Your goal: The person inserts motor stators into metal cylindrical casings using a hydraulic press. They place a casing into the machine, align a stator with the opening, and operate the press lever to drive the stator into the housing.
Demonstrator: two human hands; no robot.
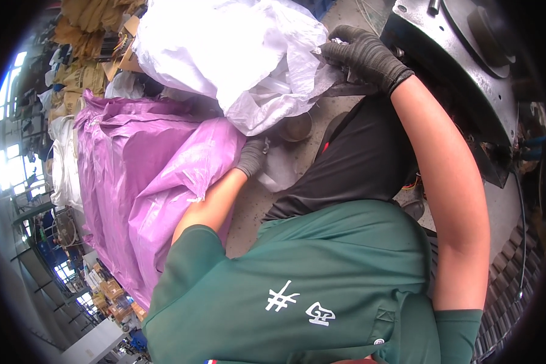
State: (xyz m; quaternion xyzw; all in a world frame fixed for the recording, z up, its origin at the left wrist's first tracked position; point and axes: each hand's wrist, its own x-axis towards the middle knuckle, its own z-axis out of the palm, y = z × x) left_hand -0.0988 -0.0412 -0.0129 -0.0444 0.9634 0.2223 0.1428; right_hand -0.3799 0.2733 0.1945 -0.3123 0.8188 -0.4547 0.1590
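A large white woven plastic sack (224,54) lies bunched at the top middle, its loose edge hanging toward me. My right hand (370,57), in a dark grey knit glove, is closed at the sack's right edge. A small pale, shiny bit shows between its fingers, but I cannot make out what it is. My left hand (253,158), in a grey glove, sits low beside a big pink-purple woven sack (127,151), below the white one. Its fingers are curled, with a small light thing at their tips. Part of the pink sack covers my left wrist.
A heavy dark metal machine (449,67) with a round part stands close by my right arm. A round object (297,127) and thin clear plastic (279,170) lie on the floor between the sacks and my leg. Cardboard boxes (112,291) stand far left.
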